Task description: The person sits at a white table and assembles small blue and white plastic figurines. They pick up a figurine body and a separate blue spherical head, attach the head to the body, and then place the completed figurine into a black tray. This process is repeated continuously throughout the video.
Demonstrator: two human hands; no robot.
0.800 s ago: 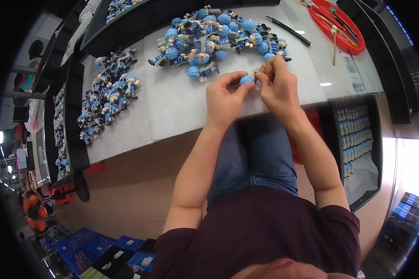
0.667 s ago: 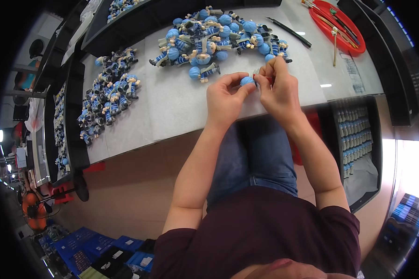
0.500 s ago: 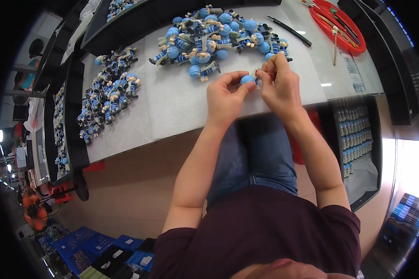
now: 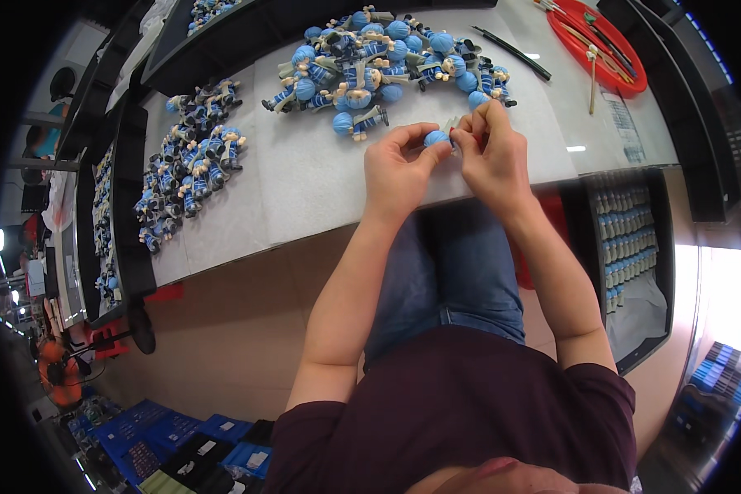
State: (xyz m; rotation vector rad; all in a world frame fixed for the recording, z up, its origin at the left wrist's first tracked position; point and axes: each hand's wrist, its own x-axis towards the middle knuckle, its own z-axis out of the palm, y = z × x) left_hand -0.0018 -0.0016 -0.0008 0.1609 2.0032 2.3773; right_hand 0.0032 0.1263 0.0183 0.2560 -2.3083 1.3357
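Note:
Between my two hands, close to the table's front edge, is a small blue-haired figurine [image 4: 437, 138]. The thumb and fingers of my left hand [image 4: 399, 169] close around its blue head. My right hand [image 4: 494, 156] pinches at the figurine's pale side, where a tiny red spot shows at the fingertips; whether that is a separate piece I cannot make out. Just beyond my hands lies a heap of similar figurines [image 4: 358, 78] in blue and dark clothing. One lone figurine [image 4: 356, 123] rests at the heap's near edge, left of my fingers.
A second group of figurines [image 4: 193, 169] lies on the left of the white table [image 4: 305, 189]. A black pen-like tool [image 4: 512, 54] is at the far right, near a red tray [image 4: 564, 37] of brushes. A black bin [image 4: 667, 280] at right holds rows of figurines.
My fingers have shifted very slightly around the figurine, and the view has moved a touch. Both hands keep their hold.

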